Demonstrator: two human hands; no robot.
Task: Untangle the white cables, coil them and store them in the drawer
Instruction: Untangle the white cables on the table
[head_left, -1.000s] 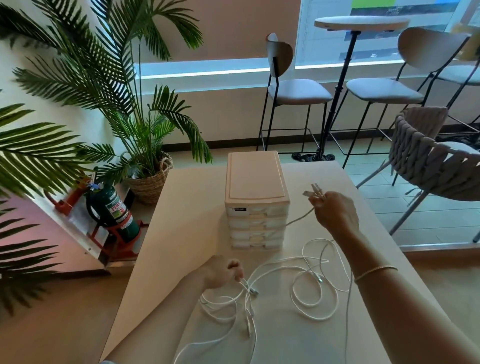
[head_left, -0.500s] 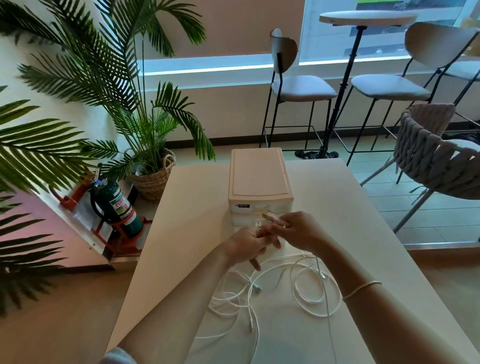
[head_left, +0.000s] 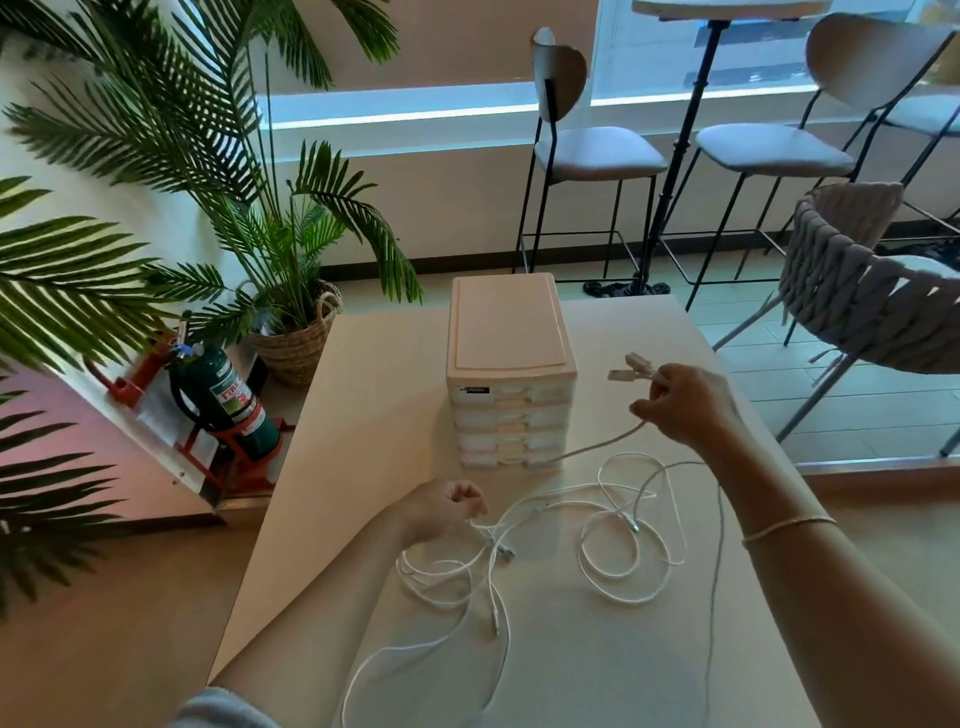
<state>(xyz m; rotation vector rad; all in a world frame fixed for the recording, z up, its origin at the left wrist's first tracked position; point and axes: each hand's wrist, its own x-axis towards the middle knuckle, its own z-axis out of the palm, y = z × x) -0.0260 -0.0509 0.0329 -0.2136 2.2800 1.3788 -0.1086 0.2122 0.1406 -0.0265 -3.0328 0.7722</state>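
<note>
white cables (head_left: 519, 551) sprawl tangled on the counter (head_left: 384, 415) | left hand (head_left: 447, 512), fingers curled, pinches strands at the tangle's near-left edge | right hand (head_left: 685, 408) raised, gripping plug ends, cable trailing down | drawer unit (head_left: 509, 374) closed, just beyond

Both forearms are bare. A thin pale string bracelet (head_left: 787, 527) circles the right wrist, and a grey sleeve (head_left: 223, 709) edge shows at the left elbow.
</note>
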